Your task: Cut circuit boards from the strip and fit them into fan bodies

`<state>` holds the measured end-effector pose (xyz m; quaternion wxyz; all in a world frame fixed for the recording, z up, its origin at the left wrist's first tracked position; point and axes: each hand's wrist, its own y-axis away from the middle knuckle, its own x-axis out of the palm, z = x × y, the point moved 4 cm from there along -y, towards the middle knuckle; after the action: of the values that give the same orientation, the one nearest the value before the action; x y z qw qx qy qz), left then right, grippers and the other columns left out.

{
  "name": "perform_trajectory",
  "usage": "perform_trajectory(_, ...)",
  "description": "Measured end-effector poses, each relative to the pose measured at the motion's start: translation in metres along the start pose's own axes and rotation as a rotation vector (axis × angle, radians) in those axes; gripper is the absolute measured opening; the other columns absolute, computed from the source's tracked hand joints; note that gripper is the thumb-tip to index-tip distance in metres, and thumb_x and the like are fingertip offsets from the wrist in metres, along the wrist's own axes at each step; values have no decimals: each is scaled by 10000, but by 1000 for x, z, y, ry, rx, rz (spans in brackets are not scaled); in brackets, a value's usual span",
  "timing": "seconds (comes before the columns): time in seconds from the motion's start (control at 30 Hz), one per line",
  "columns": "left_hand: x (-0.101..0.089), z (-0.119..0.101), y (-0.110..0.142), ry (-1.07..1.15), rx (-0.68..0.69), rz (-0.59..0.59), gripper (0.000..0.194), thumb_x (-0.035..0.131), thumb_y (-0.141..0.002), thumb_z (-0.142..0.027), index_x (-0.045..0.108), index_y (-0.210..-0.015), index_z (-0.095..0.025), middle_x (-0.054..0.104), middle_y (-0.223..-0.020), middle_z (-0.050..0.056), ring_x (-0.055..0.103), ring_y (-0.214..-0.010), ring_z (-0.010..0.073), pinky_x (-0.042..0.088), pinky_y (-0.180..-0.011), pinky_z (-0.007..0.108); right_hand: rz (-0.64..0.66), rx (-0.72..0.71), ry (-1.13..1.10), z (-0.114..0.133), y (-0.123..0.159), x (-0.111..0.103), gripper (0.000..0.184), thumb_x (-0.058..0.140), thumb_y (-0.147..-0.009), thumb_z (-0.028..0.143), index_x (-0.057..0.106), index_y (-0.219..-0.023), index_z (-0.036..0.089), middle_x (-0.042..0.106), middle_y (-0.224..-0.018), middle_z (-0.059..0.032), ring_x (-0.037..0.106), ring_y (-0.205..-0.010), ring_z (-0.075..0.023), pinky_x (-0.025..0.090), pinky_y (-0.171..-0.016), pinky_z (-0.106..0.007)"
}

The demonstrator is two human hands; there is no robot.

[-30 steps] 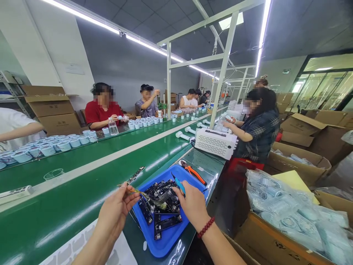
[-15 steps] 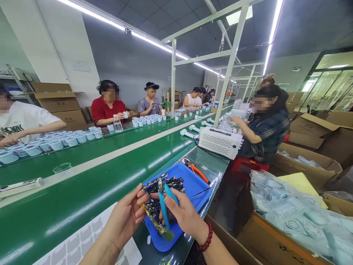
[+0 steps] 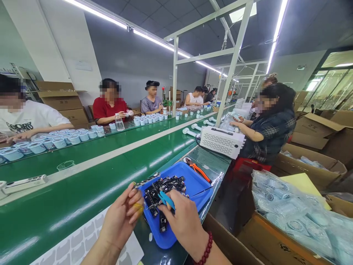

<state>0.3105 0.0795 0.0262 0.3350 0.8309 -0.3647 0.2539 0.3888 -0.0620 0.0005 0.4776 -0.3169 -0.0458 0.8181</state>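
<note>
My left hand [image 3: 121,218] pinches a narrow black circuit board strip [image 3: 146,180] with a yellow piece at the fingertips. My right hand [image 3: 183,221] grips small blue-handled cutters [image 3: 165,198], their jaws pointing left toward the left fingers. Both hands hover over the near end of a blue tray [image 3: 193,184] that holds several black circuit boards [image 3: 168,184]. A red bead bracelet circles my right wrist.
Orange-handled pliers [image 3: 198,169] lie beyond the tray beside a white vented box [image 3: 222,141]. Green conveyor belt [image 3: 91,173] runs away to the left, with rows of white-blue cups [image 3: 55,140] and seated people. A person in plaid sits at right. Cardboard box of bagged parts [image 3: 298,217] stands at my right.
The board strip and the cutters have swung from upright to roughly level, with the cutter jaws now at my left fingertips. The view has shifted slightly.
</note>
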Motion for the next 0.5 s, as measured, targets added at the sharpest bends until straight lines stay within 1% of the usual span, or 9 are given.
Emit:
perform_trajectory(0.07, -6, -10, -1, 22, 74, -22, 419, 360, -1013, -221, 390, -596, -185, 301, -535, -78, 259, -317, 16, 214, -286, 131, -63, 33, 52, -10, -5, -7, 190, 598, -813, 168, 455, -715, 246, 537, -689, 10, 500, -624, -196, 256, -585, -280)
perform_trajectory(0.13, -14, -14, -3, -79, 108, -44, 414, 485, -978, -278, 417, -582, -174, 316, -533, -78, 245, -334, 15, 219, -299, 132, -112, 71, 74, -20, -13, -14, 216, 603, -818, 188, 427, -712, 252, 516, -665, 21, 492, -581, -192, 256, -570, -278)
perform_trajectory(0.17, -17, -14, -5, -176, 122, -48, 417, 585, -929, -339, 443, -576, -167, 328, -532, -79, 240, -347, 13, 219, -306, 131, -129, 83, 72, -24, -18, -17, 222, 608, -822, 206, 420, -716, 254, 515, -663, 25, 495, -574, -191, 271, -571, -277)
perform_trajectory(0.23, -24, -9, -9, -397, 158, -32, 467, 761, -761, -494, 498, -571, -158, 339, -529, -82, 233, -373, 10, 209, -321, 132, -149, 95, 48, -30, -27, -21, 251, 604, -835, 247, 389, -706, 261, 504, -643, 36, 499, -566, -189, 313, -581, -282)
perform_trajectory(0.3, -27, -1, -11, -546, 195, 19, 550, 818, -604, -629, 530, -564, -162, 320, -516, -87, 228, -389, 17, 202, -332, 143, -153, 96, 0, -31, -34, -22, 296, 552, -866, 277, 323, -679, 272, 500, -621, 40, 503, -558, -183, 351, -581, -291)
perform_trajectory(0.33, -28, 4, -11, -591, 206, 46, 581, 806, -569, -682, 537, -559, -166, 308, -508, -89, 220, -391, 22, 201, -335, 154, -149, 91, -29, -31, -36, -22, 310, 515, -885, 284, 292, -671, 276, 512, -620, 35, 521, -570, -184, 374, -583, -296)
perform_trajectory(0.4, -26, 12, -7, -648, 225, 96, 593, 756, -594, -732, 561, -569, -172, 306, -509, -84, 223, -400, 35, 219, -350, 176, -128, 71, -94, -27, -36, -22, 304, 467, -910, 291, 283, -669, 276, 576, -669, 6, 600, -670, -199, 441, -628, -309)
perform_trajectory(0.5, -20, 16, 4, -689, 280, 151, 502, 740, -683, -662, 622, -633, -177, 364, -538, -63, 287, -439, 60, 279, -400, 194, -71, 41, -191, -22, -30, -24, 242, 492, -924, 353, 404, -719, 258, 661, -836, -43, 657, -857, -217, 524, -720, -321)
